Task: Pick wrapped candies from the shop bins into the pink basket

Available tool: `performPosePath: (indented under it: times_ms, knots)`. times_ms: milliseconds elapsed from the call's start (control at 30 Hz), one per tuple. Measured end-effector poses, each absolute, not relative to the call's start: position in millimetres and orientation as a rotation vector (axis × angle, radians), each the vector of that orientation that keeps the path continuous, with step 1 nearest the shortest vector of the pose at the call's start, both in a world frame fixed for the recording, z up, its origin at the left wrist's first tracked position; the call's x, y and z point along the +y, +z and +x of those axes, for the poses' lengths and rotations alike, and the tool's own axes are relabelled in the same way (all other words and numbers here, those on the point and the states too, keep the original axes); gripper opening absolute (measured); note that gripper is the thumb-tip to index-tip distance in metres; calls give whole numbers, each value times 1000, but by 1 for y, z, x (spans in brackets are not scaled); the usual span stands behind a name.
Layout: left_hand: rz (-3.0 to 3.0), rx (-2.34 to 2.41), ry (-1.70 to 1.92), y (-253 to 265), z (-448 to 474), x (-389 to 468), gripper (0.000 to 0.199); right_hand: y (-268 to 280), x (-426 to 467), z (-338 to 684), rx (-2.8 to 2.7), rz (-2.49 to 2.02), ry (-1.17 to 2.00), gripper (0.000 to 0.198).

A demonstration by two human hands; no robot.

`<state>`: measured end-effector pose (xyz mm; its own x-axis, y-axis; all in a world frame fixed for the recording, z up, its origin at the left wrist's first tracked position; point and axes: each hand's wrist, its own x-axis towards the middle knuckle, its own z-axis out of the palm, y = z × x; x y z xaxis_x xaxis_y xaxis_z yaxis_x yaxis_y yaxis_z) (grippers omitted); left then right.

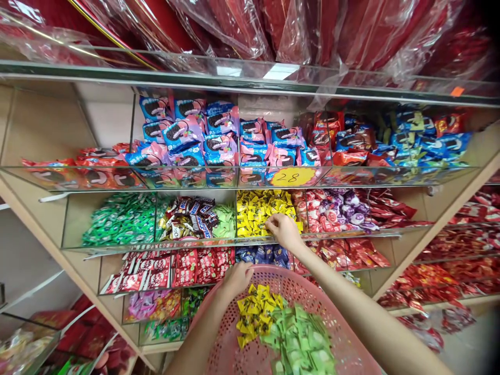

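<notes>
My left hand [237,277] is closed on the far rim of a pink perforated plastic basket [308,286]. Inside the basket lie a heap of yellow-wrapped candies [255,312] and a larger heap of light green wrapped candies [300,341]. My right hand [287,232] reaches over the basket to the front of a shelf compartment of yellow-wrapped candies [261,205]. Its fingers are pinched together against these candies; whatever is between the fingertips is hidden.
Clear dividers and a glass front edge [211,243] bound the compartments. Left of the yellow candies are chocolate bars [195,211] and green candies [121,219]. Packaged cookies [183,133] fill the shelf above, with a yellow price tag [291,177]. Red packets [191,268] lie below.
</notes>
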<state>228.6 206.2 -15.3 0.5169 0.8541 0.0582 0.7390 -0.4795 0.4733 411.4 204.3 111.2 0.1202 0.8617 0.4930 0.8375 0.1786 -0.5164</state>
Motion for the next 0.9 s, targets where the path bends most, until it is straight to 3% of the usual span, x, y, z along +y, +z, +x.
performPosePath:
  times_ms: [300, 467, 700, 900]
  knots:
    - [2364, 1314, 400, -17, 229, 209, 43, 112, 150, 408, -1667, -1225, 82, 26]
    - [2364, 1302, 374, -12, 229, 207, 37, 58, 127, 410, -1897, -1320, 342, 25]
    - [2344, 1321, 388, -16, 229, 207, 43, -24, 135, 427, -1919, -1696, 430, 23]
    - [2344, 1323, 399, -19, 227, 208, 46, 8, 123, 417, -1921, -1623, 275, 22]
